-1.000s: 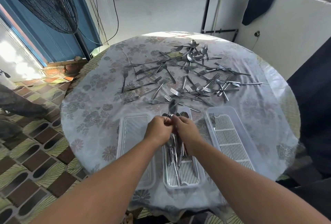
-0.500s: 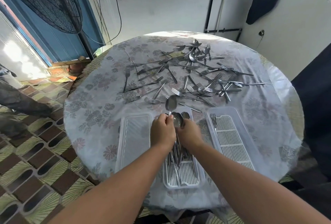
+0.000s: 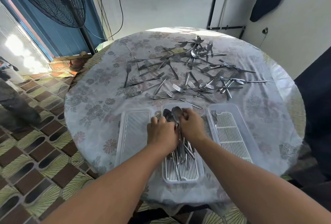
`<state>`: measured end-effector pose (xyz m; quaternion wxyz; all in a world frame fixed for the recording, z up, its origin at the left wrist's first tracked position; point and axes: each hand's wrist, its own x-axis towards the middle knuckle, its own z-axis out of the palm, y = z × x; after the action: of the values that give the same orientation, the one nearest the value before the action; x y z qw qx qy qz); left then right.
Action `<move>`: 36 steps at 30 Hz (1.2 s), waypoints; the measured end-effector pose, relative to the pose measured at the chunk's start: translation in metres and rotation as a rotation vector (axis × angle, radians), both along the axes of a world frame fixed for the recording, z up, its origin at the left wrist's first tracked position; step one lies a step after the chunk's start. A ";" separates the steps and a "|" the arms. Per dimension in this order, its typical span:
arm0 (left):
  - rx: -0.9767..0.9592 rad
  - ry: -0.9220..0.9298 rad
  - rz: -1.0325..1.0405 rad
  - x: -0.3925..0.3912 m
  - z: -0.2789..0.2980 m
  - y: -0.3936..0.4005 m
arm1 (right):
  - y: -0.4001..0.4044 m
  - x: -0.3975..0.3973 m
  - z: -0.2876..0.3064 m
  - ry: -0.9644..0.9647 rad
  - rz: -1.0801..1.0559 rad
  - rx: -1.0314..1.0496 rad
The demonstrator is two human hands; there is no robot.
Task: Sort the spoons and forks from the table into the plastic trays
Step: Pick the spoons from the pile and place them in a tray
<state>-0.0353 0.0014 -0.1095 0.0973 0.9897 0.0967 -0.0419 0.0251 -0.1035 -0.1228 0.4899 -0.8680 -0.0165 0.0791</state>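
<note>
Over the middle tray [image 3: 182,173], the right hand [image 3: 190,126] pinches a spoon [image 3: 177,114] by its neck. The left hand [image 3: 162,132] curls around spoon handles [image 3: 184,150] lying in that tray. Loose forks [image 3: 179,78] are scattered on the bench [image 3: 93,102] beyond it.

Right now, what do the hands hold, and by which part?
Both hands, left and right, grip a bunch of spoons around the necks and handles, over the middle tray.
</note>
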 end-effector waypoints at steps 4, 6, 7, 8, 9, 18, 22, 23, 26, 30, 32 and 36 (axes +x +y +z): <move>0.221 0.049 -0.210 -0.012 -0.007 0.003 | -0.002 -0.003 0.003 -0.139 0.082 -0.067; 0.295 0.098 -0.258 -0.016 -0.010 0.000 | -0.003 -0.003 0.003 -0.243 0.154 -0.175; 0.327 0.110 -0.270 -0.016 -0.009 -0.001 | -0.004 -0.002 0.002 -0.304 0.176 -0.258; 0.368 0.127 -0.279 -0.016 -0.007 -0.002 | -0.005 -0.001 0.001 -0.378 0.188 -0.365; 0.410 0.147 -0.295 -0.014 -0.005 -0.001 | -0.006 0.000 0.000 -0.444 0.189 -0.476; 0.567 0.250 -0.352 0.013 -0.001 0.011 | -0.017 0.004 -0.020 -0.372 0.399 -0.856; 0.525 0.206 -0.299 0.022 0.006 0.011 | -0.021 0.001 -0.023 -0.396 0.253 -0.814; 0.478 0.167 -0.285 0.021 0.007 0.009 | -0.023 0.001 -0.023 -0.395 0.204 -0.813; 0.320 0.022 -0.271 0.014 -0.001 0.002 | -0.029 0.002 -0.021 -0.335 0.182 -0.854; 0.240 0.048 -0.315 0.009 -0.011 -0.008 | -0.032 0.002 -0.017 -0.322 0.215 -0.863; 0.264 0.068 -0.341 0.011 -0.010 -0.006 | -0.032 0.003 -0.015 -0.287 0.239 -0.858; 0.309 0.076 -0.355 0.020 -0.008 0.002 | -0.035 0.009 -0.010 -0.216 0.275 -0.841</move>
<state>-0.0150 0.0034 -0.1177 -0.0680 0.9920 -0.0698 -0.0804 0.0337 -0.1386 -0.1329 0.0753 -0.9846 -0.1489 0.0524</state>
